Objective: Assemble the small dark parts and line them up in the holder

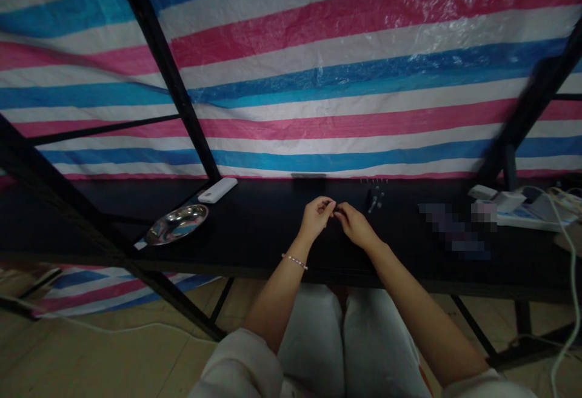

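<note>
My left hand, with a beaded bracelet at its wrist, is closed with thumb and fingertips pinched together above the black table. Close against it, my right hand also pinches at the fingertips. Something small and dark shows between the two hands, too small and dim to name. Just beyond my right hand lie several small clear-and-dark pieces. A row of tiny light pieces sits behind them near the table's back edge.
A shiny metal dish and a white power bank-like block are at the left. On the right lie a blurred-out flat item and a white power strip with plugs and cables. Black frame posts stand before a striped tarp.
</note>
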`<action>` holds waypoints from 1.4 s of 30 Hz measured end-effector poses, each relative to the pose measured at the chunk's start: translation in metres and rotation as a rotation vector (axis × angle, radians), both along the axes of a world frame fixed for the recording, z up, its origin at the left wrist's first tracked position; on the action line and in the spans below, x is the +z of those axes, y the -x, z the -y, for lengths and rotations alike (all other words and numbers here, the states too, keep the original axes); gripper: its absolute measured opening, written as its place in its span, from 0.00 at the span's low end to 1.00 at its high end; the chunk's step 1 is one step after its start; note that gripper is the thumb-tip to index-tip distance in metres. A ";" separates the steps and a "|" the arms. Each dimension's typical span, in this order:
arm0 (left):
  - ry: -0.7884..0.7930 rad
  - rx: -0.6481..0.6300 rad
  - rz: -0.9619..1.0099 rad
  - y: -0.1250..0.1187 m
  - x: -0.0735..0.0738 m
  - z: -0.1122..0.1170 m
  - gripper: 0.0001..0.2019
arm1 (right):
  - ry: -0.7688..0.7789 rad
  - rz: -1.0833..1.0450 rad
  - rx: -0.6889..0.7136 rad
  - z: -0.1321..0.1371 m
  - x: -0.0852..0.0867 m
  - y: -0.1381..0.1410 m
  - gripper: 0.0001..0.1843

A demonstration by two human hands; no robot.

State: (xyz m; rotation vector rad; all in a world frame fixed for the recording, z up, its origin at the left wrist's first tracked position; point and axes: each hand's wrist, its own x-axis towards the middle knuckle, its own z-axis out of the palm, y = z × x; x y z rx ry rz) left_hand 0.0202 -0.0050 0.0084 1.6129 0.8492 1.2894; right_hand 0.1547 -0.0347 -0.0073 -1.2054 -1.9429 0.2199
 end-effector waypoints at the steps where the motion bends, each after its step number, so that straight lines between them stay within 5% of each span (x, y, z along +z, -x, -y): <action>1: 0.041 -0.028 0.033 0.001 0.001 0.001 0.15 | 0.003 -0.034 -0.006 0.000 0.001 -0.001 0.09; 9: 0.159 -0.184 0.069 0.004 0.009 0.006 0.18 | -0.007 -0.091 -0.144 0.008 0.012 -0.001 0.15; 29: 0.182 0.070 0.168 0.005 0.015 0.007 0.20 | -0.098 -0.149 -0.092 0.010 0.012 0.000 0.14; 34: 0.148 0.023 0.192 0.005 0.014 0.006 0.17 | -0.145 -0.126 -0.006 0.004 0.007 -0.003 0.13; 42: 0.160 -0.140 0.030 0.001 0.004 0.002 0.18 | -0.137 -0.023 -0.074 -0.001 0.002 -0.007 0.08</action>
